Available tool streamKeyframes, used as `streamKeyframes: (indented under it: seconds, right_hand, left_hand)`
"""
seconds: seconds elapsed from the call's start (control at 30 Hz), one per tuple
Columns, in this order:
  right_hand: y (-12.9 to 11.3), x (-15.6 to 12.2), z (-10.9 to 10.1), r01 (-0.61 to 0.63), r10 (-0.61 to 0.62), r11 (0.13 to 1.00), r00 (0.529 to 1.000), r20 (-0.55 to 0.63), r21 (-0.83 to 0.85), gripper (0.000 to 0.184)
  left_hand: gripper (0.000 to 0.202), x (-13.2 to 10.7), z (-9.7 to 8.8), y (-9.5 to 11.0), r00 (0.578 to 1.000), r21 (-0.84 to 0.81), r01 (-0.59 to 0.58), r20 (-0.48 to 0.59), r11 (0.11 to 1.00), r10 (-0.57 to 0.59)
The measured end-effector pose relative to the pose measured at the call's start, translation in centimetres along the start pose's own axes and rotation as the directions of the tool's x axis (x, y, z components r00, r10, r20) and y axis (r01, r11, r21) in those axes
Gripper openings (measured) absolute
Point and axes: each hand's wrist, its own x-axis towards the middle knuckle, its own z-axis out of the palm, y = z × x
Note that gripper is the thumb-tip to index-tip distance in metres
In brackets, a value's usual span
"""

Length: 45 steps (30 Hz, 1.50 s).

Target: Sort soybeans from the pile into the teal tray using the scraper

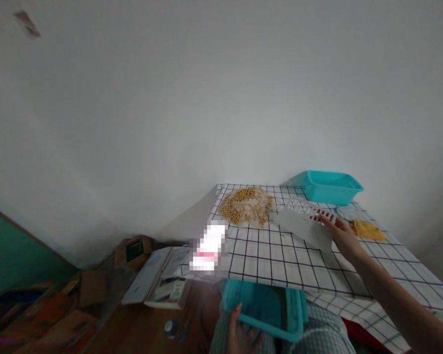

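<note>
One checked tablecloth [280, 255], seemingly bean-strewn.

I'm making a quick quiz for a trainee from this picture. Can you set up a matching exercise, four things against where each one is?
Things:
1. pile of beans
2. turquoise tub
3. turquoise basket
4. white card

Places:
A. held below the table edge by the left hand
B. at the far edge of the table, by the wall
C. loose on the checked cloth, near the far left corner
D. under the fingers of the right hand

Pairs: 1-C, 2-B, 3-A, 4-D
</note>
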Motion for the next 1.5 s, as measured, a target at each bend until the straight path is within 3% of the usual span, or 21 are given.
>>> streamKeyframes:
  seconds: [0.1,0.23,0.37,0.57,0.67,0.77,0.87,1.0,1.2,1.5]
  right_hand:
    - [0.4,-2.2,-1.0,0.048,-0.052,0.996,0.997,-0.062,-0.07,0.033]
    - [0.8,-4.7,-0.9,-0.048,0.044,0.996,0.998,-0.051,-0.074,0.036]
    - [0.5,-7.0,0.6,-0.164,0.162,0.986,0.983,0.081,0.017,0.03]
    - [-0.8,-9.3,2.3,-0.274,0.261,0.962,0.912,0.315,-0.003,0.025]
    - [-1.2,-8.0,2.7,-0.267,0.254,0.964,0.915,0.314,-0.002,0.026]
    - [-1.5,-4.4,3.1,-0.158,0.148,0.987,0.971,0.19,0.041,0.027]
    - [-1.4,-0.1,4.0,-0.047,0.041,0.994,0.997,0.062,0.1,0.031]
    - [-0.2,3.7,5.3,-0.034,0.022,0.978,0.998,0.058,0.204,0.033]
    - [2.3,4.6,5.0,-0.076,0.061,0.979,0.995,0.083,0.192,0.03]
    - [2.7,4.1,4.8,-0.033,0.027,0.996,0.997,0.077,0.083,0.034]
  left_hand:
    - [0.061,-0.1,0.8,-0.8,0.996,-0.009,0.024,0.09,1.0,-0.023]
    - [0.057,-0.5,2.0,-1.5,0.992,-0.008,0.04,0.117,0.999,-0.039]
    - [0.058,-0.5,2.5,-1.8,0.997,-0.016,0.024,0.079,1.0,-0.023]
    - [0.058,0.2,1.8,-2.0,0.999,-0.039,0.007,0.041,0.999,-0.005]
    - [0.057,0.0,1.6,-1.8,0.998,-0.03,0.003,0.062,1.0,-0.001]
    - [0.059,-0.7,1.7,-1.4,0.993,-0.021,0.035,0.113,0.999,-0.032]
    - [0.058,-1.1,1.9,-1.1,0.991,-0.007,0.059,0.118,0.998,-0.058]
    - [0.056,-1.1,1.7,-0.8,0.994,-0.007,0.053,0.094,0.999,-0.052]
    - [0.051,-0.9,1.2,-0.8,0.997,-0.021,0.07,0.045,0.997,-0.069]
    - [0.049,-0.7,1.6,-1.6,0.999,-0.037,-0.012,-0.052,0.999,0.01]
